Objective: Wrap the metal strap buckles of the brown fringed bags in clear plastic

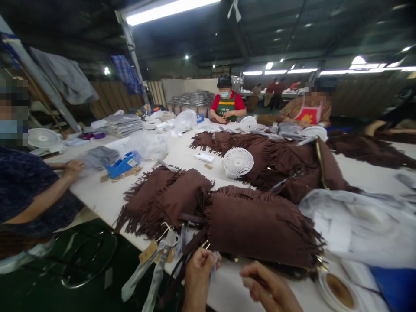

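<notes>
At the table's near edge my left hand [199, 272] is closed in a pinch on a small pale piece by the strap of a brown fringed suede bag [260, 225]. My right hand [264, 287] is curled beside it with fingers bent; what it holds, if anything, is hidden. The bag lies flat just beyond both hands. More brown fringed bags [164, 197] lie to its left, with paper tags [147, 251] and grey strips [156, 271] hanging over the table edge.
A long white table [107, 197] carries a small white fan [238, 162], a heap of brown fringed bags [286, 158], clear plastic sheets [354, 221], a tape roll [338, 291] and a blue box [123, 164]. A seated person's arm [42, 195] rests at left; two workers sit across.
</notes>
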Tool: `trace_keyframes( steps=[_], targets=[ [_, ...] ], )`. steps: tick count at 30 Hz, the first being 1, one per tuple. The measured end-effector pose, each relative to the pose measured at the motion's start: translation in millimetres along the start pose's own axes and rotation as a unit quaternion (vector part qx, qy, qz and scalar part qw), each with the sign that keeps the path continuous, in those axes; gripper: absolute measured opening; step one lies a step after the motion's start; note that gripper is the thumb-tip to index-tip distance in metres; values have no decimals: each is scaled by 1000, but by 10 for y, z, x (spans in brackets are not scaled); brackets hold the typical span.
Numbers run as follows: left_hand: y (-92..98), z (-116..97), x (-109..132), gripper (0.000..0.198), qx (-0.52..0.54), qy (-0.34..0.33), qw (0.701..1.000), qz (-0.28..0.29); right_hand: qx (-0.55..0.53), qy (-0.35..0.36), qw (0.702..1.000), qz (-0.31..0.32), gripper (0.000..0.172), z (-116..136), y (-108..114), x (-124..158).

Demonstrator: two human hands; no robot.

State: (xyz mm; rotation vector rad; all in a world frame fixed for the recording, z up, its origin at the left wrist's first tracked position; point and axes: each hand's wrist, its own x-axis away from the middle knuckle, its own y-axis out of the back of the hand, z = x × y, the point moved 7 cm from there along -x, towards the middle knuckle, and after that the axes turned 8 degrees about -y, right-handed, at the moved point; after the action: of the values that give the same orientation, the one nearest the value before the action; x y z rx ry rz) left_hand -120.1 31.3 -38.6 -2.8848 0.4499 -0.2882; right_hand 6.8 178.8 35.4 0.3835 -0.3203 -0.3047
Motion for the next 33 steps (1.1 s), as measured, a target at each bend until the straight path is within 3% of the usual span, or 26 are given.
trace_keyframes(
  steps=[3, 6, 17, 25, 30, 33],
  targets=[
    [-18, -63, 51, 29, -3, -18, 1000, 17, 26, 80, 996, 9, 22, 399, -320, -307],
    [-34, -118, 99, 27, 0, -37, 999, 30, 40, 113, 993, 8, 19, 556, -462, -428],
    [9, -111, 152, 25, -34, -44, 998, 37, 208, 81, 975, -13, 25, 546, -584, -512],
    [-18, -46, 142, 32, 89, 20, 995, 41, 365, 45, 929, -29, 23, 689, -572, -498],
    [-14, -49, 116, 36, 108, 51, 993, 10, 428, 60, 901, -31, 24, 774, -590, -503],
    [7, -22, 104, 38, 99, 49, 994, -5, 427, 55, 902, -29, 25, 767, -588, -540]
  ],
)
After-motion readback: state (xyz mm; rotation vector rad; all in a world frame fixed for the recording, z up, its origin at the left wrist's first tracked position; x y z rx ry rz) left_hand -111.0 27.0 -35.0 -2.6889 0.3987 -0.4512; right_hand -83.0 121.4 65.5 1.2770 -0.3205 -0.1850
